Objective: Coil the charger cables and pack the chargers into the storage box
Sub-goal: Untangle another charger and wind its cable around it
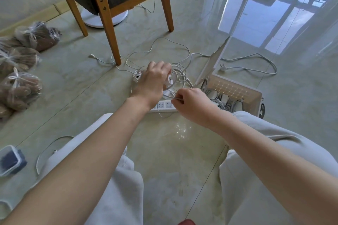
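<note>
Knees (243,120) frame 2 hands over the floor (182,151): the left hand (152,80) clamps a white charger (171,80) and its looped cable (181,75), while the right hand (192,104) pinches the slack. Coiling seems underway. Next, finish wrapping, then pack it into the storage box (236,87) just right.

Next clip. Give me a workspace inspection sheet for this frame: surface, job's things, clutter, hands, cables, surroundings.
Surface: glossy tiled floor, sun glare between the knees.
Job's things: storage box at right, lid propped open, chargers and cords inside; white charger in hand.
Clutter: tied plastic bags at left; small lidded container lower left.
Hands: left hand grips the charger and cable loops; right hand pinches a thin cable.
Cables: loose cables sprawl on the floor; power strip beneath the hands; thick cord with plug beyond the box.
Surroundings: wooden chair, white round base behind it, glass door.
</note>
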`<state>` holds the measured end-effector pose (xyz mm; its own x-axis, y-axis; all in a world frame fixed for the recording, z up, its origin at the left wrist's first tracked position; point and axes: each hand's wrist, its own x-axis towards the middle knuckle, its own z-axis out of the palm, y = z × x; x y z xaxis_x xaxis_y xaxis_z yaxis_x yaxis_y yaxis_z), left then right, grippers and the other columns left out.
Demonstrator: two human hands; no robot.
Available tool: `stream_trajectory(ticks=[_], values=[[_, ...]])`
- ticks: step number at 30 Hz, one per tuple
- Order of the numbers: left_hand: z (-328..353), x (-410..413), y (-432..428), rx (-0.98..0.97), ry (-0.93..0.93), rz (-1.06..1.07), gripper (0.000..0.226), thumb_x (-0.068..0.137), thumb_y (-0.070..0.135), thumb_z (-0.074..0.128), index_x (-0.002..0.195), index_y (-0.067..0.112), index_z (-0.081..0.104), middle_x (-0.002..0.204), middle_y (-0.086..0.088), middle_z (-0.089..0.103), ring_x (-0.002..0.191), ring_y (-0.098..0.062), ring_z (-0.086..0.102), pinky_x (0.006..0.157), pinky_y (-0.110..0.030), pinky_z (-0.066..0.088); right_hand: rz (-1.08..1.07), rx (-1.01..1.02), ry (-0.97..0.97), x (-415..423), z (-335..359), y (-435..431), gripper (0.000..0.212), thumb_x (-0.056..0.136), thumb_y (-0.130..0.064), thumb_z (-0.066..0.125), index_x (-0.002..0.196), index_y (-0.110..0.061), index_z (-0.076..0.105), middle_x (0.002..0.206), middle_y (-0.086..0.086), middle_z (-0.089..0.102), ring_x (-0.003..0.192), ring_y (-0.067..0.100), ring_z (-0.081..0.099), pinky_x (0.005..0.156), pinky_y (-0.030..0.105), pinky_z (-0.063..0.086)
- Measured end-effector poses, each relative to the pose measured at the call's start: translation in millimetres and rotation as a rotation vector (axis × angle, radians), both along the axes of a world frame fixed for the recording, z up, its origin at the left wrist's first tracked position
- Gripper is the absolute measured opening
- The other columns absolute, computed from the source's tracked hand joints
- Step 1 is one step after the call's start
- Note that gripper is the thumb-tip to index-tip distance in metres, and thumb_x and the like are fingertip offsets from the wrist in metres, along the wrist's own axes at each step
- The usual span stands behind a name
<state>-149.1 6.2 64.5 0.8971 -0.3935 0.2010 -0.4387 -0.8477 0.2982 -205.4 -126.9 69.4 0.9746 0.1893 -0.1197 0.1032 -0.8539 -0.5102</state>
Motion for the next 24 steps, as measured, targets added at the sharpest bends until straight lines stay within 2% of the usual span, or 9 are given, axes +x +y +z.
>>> stream_trajectory(ticks=[2,5,7,9,11,14,19,21,24], values=[[-2,-1,-4,0.072,-0.004,-0.021,0.032,0.083,-0.01,0.049,0.108,0.01,0.053,0.111,-0.007,0.053,0.107,-0.027,0.042,0.086,-0.035,0.035,0.018,-0.007,0.061,3,2,-5,0.029,0.089,-0.022,0.048,0.086,0.003,0.061,0.086,0.016,0.065,0.084,0.028,0.057,0.07,0.031,0.041],[-3,4,-1,0.07,0.074,-0.049,0.036,0.079,-0.011,0.055,0.106,0.012,0.056,0.111,-0.005,0.055,0.107,-0.026,0.042,0.089,-0.035,0.038,-0.017,0.128,0.149,8,11,-17,0.026,0.087,-0.027,0.055,0.077,-0.005,0.064,0.066,0.0,0.063,0.062,0.013,0.051,0.05,0.015,0.035],[-4,5,1,0.058,0.153,-0.121,0.033,0.078,-0.008,0.059,0.103,0.013,0.057,0.11,-0.003,0.057,0.103,-0.023,0.043,0.088,-0.038,0.041,-0.067,0.168,0.079,12,14,-24,0.023,0.085,-0.027,0.059,0.074,-0.009,0.066,0.06,-0.002,0.056,0.057,0.009,0.044,0.05,0.012,0.033],[-4,4,2,0.034,0.211,-0.157,0.029,0.08,-0.005,0.059,0.102,0.015,0.059,0.107,0.001,0.058,0.098,-0.017,0.043,0.083,-0.033,0.042,-0.092,0.153,-0.012,15,13,-30,0.019,0.083,-0.029,0.063,0.079,-0.012,0.068,0.064,-0.002,0.057,0.063,0.01,0.048,0.059,0.016,0.037],[-2,4,5,-0.038,0.266,-0.15,0.023,0.082,0.0,0.061,0.1,0.015,0.063,0.1,0.001,0.059,0.089,-0.013,0.045,0.073,-0.023,0.038,-0.081,0.139,-0.052,16,10,-34,0.018,0.084,-0.03,0.064,0.083,-0.013,0.067,0.074,-0.001,0.061,0.072,0.014,0.052,0.068,0.026,0.041],[6,1,10,-0.196,0.44,-0.132,0.024,0.078,0.001,0.065,0.094,0.019,0.066,0.087,-0.001,0.061,0.071,-0.005,0.052,0.055,-0.011,0.043,-0.06,0.124,-0.067,17,7,-39,0.016,0.093,-0.022,0.053,0.095,-0.01,0.063,0.086,0.001,0.058,0.078,0.016,0.047,0.071,0.029,0.039],[18,-7,14,-0.398,0.593,-0.162,0.023,0.077,0.004,0.072,0.094,0.02,0.069,0.087,0.002,0.067,0.08,-0.011,0.062,0.068,-0.027,0.057,-0.057,0.159,-0.137,22,1,-40,0.02,0.098,-0.014,0.042,0.099,-0.004,0.059,0.088,0.0,0.058,0.082,0.016,0.048,0.067,0.019,0.027],[23,-10,16,-0.486,0.661,-0.166,0.023,0.077,0.006,0.074,0.097,0.017,0.068,0.089,-0.001,0.069,0.082,-0.009,0.063,0.073,-0.028,0.057,-0.067,0.217,-0.106,22,-1,-38,0.024,0.099,-0.014,0.038,0.098,-0.002,0.059,0.088,0.002,0.061,0.076,0.016,0.048,0.062,0.019,0.028],[29,-15,15,-0.661,0.737,-0.19,0.029,0.072,0.002,0.078,0.096,0.016,0.067,0.089,-0.002,0.069,0.079,-0.007,0.061,0.072,-0.024,0.054,-0.101,0.286,-0.018,18,-3,-31,0.026,0.1,-0.014,0.033,0.085,-0.009,0.054,0.071,-0.009,0.054,0.066,0.013,0.044,0.054,0.015,0.032]])
